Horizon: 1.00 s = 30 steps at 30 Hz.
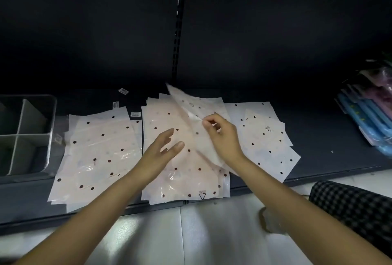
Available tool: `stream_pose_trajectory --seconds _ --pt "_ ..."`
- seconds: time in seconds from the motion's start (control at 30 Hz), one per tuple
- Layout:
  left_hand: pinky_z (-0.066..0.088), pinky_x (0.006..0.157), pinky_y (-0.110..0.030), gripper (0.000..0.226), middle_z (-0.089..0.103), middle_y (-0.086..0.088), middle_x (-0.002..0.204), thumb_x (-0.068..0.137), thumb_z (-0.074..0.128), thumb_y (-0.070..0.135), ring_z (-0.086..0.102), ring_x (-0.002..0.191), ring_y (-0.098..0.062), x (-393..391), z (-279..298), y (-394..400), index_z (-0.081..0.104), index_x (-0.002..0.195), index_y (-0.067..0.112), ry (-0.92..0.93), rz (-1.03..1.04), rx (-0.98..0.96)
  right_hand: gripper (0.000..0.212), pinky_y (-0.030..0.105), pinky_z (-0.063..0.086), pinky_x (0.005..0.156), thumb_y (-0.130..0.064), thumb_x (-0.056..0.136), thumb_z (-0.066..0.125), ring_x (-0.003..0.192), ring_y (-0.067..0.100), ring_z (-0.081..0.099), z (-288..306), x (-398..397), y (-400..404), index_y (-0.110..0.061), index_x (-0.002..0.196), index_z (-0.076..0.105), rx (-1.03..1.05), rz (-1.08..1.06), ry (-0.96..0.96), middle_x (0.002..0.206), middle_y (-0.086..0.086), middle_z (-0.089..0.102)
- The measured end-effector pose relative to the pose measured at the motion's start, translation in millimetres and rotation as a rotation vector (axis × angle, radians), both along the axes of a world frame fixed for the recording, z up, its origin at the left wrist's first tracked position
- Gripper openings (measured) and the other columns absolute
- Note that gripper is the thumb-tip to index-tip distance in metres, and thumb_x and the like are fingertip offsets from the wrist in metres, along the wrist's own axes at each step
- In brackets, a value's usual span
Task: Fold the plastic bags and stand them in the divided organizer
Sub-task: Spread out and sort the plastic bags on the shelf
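Three piles of translucent plastic bags with punched dark holes lie on a dark shelf: a left pile, a middle pile and a right pile. My right hand pinches the edge of one bag and holds it lifted and tilted over the middle pile. Just left of it, my left hand hovers open, fingers spread, above the middle pile. The clear divided organizer stands at the far left of the shelf, and I see no bags in its compartments.
Blue and pink packaged goods lean at the far right of the shelf. Small label stickers lie behind the piles. A black slotted upright rises at the back. Below the shelf edge is pale tiled floor, with a checked fabric at the lower right.
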<state>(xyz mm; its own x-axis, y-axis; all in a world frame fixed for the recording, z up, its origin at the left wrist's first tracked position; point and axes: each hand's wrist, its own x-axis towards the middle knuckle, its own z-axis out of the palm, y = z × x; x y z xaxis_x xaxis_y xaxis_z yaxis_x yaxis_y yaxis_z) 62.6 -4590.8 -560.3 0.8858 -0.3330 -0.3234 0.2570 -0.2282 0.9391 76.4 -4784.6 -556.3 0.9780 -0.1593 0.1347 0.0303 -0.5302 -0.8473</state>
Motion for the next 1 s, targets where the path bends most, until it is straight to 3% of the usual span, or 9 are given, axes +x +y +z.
stream_pose_trajectory --seconds 0.1,0.23,0.33,0.5,0.63,0.7,0.77,0.9,1.0 --pt "0.027 0.096 -0.021 0.066 0.047 0.018 0.131 0.079 0.058 0.048 0.041 0.123 0.001 3 -1 -4 0.035 0.139 0.033 0.078 0.026 -0.093 0.011 0.027 0.046 0.07 -0.017 0.092 0.057 0.074 0.01 0.058 2 -3 31 -0.011 0.089 0.066 -0.065 0.016 0.041 0.089 -0.003 0.068" --pt "0.045 0.073 -0.017 0.022 0.063 -0.004 0.088 0.085 0.064 0.026 0.062 0.087 -0.014 10 -8 0 0.055 0.105 0.02 0.08 0.081 -0.139 0.016 0.021 0.043 0.068 -0.024 0.093 0.055 0.073 0.003 0.057 -1 -5 51 -0.015 0.092 0.068 -0.022 0.081 0.166 0.089 -0.006 0.068" --pt "0.051 0.085 -0.045 0.027 0.063 -0.024 0.105 0.089 0.062 0.008 0.063 0.095 -0.036 15 -22 4 0.059 0.115 0.015 0.104 0.171 -0.158 0.027 0.026 0.046 0.08 -0.037 0.096 0.046 0.089 0.011 0.059 -9 -4 43 -0.023 0.107 0.067 -0.101 0.155 0.266 0.108 -0.002 0.066" --pt "0.057 0.056 -0.034 0.051 0.052 -0.013 0.127 0.093 0.05 0.001 0.056 0.099 -0.034 10 -57 19 0.042 0.135 0.029 0.175 0.376 0.125 0.048 0.035 0.023 0.112 -0.047 0.099 0.032 0.14 0.022 0.019 -50 -14 4 -0.029 0.144 0.035 -0.597 0.317 0.542 0.155 -0.001 0.024" --pt "0.051 0.071 -0.038 0.061 0.046 -0.012 0.137 0.094 0.047 0.001 0.053 0.104 -0.038 1 -75 16 0.029 0.143 0.033 0.145 0.382 0.277 0.05 0.036 0.01 0.119 -0.042 0.1 0.034 0.146 0.017 0.007 -79 -23 -18 -0.028 0.147 0.028 -0.6 0.406 0.556 0.159 -0.003 0.01" --pt "0.044 0.08 -0.037 0.067 0.043 -0.014 0.138 0.092 0.049 0.0 0.054 0.105 -0.037 -6 -74 10 0.024 0.147 0.03 -0.023 0.294 0.38 0.044 0.033 0.019 0.117 -0.028 0.099 0.044 0.143 0.018 0.02 -81 -22 -32 -0.022 0.142 0.04 -0.362 0.217 0.378 0.154 0.003 0.026" --pt "0.047 0.071 -0.039 0.075 0.042 -0.018 0.124 0.086 0.064 0.006 0.054 0.093 -0.034 -12 -65 7 0.027 0.147 0.027 -0.269 0.119 0.61 0.042 0.034 0.026 0.115 -0.017 0.097 0.047 0.139 0.02 0.028 -81 -18 -56 -0.016 0.139 0.046 -0.349 -0.036 0.229 0.149 0.006 0.036" --pt "0.049 0.084 -0.053 0.07 0.05 -0.023 0.134 0.057 0.089 0.027 0.055 0.109 -0.047 -13 -61 7 0.064 0.122 0.018 -0.777 -0.264 1.062 0.057 0.033 0.019 0.117 -0.031 0.097 0.047 0.144 0.023 0.015 -92 -20 -124 -0.016 0.148 0.027 -0.545 -0.257 0.497 0.156 0.006 0.021" --pt "0.028 0.107 -0.055 0.056 0.026 -0.01 0.15 0.086 0.05 0.056 0.037 0.133 -0.041 -22 -69 7 0.049 0.135 0.028 -0.728 -0.576 0.987 0.06 0.035 0.023 0.115 -0.045 0.094 0.049 0.143 0.024 0.018 -102 -34 -154 -0.019 0.146 0.032 -0.616 -0.242 0.594 0.156 0.003 0.022"
